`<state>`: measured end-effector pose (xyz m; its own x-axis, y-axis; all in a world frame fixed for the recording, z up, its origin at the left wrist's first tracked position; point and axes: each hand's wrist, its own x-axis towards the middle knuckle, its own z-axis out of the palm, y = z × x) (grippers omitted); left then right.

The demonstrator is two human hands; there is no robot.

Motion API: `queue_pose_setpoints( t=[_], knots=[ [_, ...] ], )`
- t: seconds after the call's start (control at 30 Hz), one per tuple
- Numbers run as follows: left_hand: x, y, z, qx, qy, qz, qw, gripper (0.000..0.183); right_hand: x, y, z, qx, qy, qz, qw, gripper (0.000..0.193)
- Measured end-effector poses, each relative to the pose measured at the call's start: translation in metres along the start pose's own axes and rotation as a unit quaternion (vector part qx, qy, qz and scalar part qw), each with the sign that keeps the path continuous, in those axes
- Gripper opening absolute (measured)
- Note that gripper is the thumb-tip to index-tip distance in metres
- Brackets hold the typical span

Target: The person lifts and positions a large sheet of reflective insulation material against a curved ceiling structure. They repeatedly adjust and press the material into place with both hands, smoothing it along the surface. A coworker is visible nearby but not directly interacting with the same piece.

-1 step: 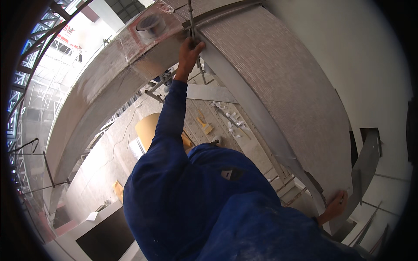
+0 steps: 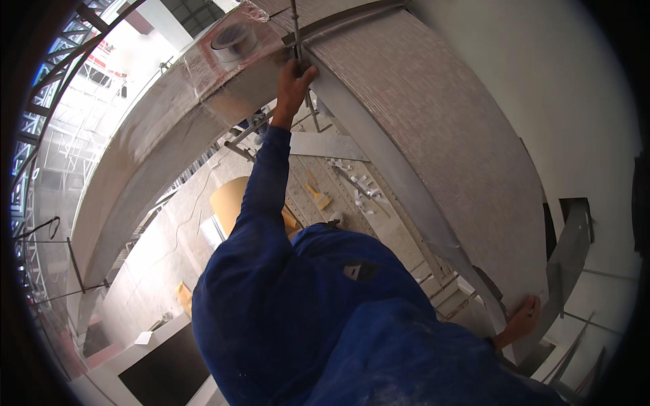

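Observation:
My left hand (image 2: pixel 295 80) reaches far up on a blue-sleeved arm and is closed around a thin metal rod (image 2: pixel 296 27), where the rod meets a grey metal strip (image 2: pixel 379 155). The strip runs along the edge of a large curved panel with a fine brick-like texture (image 2: pixel 433 135). My right hand (image 2: pixel 521 321) lies against that panel's lower corner at the lower right. It is too small in the picture to show whether it grips the edge. My blue work clothes (image 2: pixel 325 318) fill the lower middle.
A roll of silver tape (image 2: pixel 233 40) sits on a foil-wrapped curved duct (image 2: pixel 156 149) to the left. Below are a perforated platform with scraps (image 2: pixel 352 183), a flat metal sheet (image 2: pixel 325 145), a tan round object (image 2: pixel 230 199) and scaffold trusses (image 2: pixel 40 101).

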<state>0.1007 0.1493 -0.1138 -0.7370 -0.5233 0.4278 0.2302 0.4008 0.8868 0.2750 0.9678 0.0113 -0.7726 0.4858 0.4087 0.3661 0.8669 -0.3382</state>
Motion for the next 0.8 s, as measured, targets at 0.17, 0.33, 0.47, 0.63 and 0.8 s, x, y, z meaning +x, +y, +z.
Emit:
queue_pose_setpoints(
  t=[0.17,0.33,0.47,0.63,0.8],
  knots=[
    [-0.016,0.019,0.009,0.086,0.063,0.048,0.993,0.039,-0.002,-0.005,-0.001,0.002,-0.001,0.0,1.0,0.043],
    [-0.026,0.038,0.022,0.131,0.117,0.054,0.983,0.043,-0.003,-0.001,-0.001,0.004,0.003,-0.033,0.999,0.042],
    [-0.039,0.052,0.022,0.235,0.155,0.052,0.958,0.047,-0.003,0.006,0.002,0.019,0.01,-0.057,0.998,0.042],
    [-0.064,0.087,0.022,0.19,0.203,0.031,0.96,0.045,-0.001,0.013,0.011,0.001,0.035,-0.11,0.993,0.037],
    [-0.082,0.168,0.053,0.122,0.102,0.075,0.985,0.035,-0.002,0.013,0.01,0.03,0.056,-0.094,0.994,0.034]
  ],
)
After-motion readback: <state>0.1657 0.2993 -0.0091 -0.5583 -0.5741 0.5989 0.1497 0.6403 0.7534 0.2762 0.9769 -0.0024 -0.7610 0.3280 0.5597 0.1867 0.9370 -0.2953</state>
